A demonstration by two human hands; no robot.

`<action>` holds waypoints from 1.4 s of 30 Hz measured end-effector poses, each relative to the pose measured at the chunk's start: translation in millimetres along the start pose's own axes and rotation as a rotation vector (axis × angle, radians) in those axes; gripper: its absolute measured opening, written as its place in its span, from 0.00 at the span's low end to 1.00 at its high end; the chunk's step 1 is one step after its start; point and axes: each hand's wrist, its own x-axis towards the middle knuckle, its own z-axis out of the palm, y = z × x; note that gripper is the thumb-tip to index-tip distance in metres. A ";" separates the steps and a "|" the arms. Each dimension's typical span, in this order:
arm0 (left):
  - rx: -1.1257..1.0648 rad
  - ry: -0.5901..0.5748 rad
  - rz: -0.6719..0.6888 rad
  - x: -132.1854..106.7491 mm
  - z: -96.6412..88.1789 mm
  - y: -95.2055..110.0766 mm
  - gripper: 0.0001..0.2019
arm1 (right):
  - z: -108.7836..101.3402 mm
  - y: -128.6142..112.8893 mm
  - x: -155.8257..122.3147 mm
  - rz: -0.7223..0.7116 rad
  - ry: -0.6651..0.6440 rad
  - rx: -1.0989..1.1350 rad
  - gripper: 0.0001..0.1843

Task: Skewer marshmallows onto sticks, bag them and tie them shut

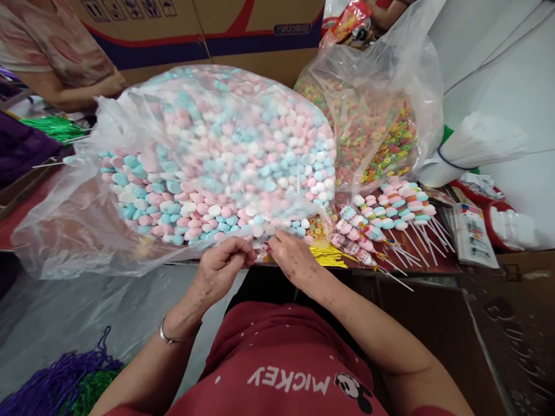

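Observation:
My left hand (224, 267) is at the front edge of the table, its fingers curled into a pinch. Just beside it, my right hand (293, 257) bends over with its fingers closed and pointing down. Between the two hands shows a small scrap with reddish print (263, 252); whether either hand grips it is hidden. Directly beyond lies a big clear plastic bag of pink, blue and white marshmallows (208, 202), open toward my left. Yellow twist ties (329, 257) lie right of my right hand. Wrapped marshmallow skewers (353, 242) rest further right.
Unwrapped marshmallow skewers (399, 205) on white sticks lie at the right. Behind them stands a bag of colourful candy rings (377, 138). A bundle of white sticks or bags (472, 144) leans by the wall. Another person's arm (82, 95) is at the far left.

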 end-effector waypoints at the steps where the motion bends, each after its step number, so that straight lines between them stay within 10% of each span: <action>1: 0.029 0.025 0.019 1.7 -0.9 -1.7 0.05 | 0.1 -0.4 2.5 0.003 -0.014 -0.013 0.08; 10: 0.402 -0.087 0.402 24.5 1.0 5.3 0.09 | -7.9 4.8 -9.5 -0.176 0.273 -0.086 0.10; 16: 0.333 -0.418 0.251 31.5 8.4 37.2 0.10 | -34.1 14.8 -41.8 -0.327 0.517 0.019 0.13; 20: 0.128 -0.457 0.035 33.7 27.1 45.9 0.09 | -36.4 28.1 -56.9 -0.038 0.637 0.400 0.15; 24: 0.089 -0.445 -0.008 37.0 46.5 44.5 0.07 | -37.4 40.9 -65.6 0.103 0.453 0.653 0.12; 33: 0.174 -0.466 0.329 38.9 66.9 31.3 0.09 | -32.5 42.1 -76.0 -0.072 0.627 0.234 0.19; 42: -0.004 -0.484 0.099 35.4 80.9 28.6 0.09 | -39.2 41.0 -86.0 -0.067 0.811 0.108 0.21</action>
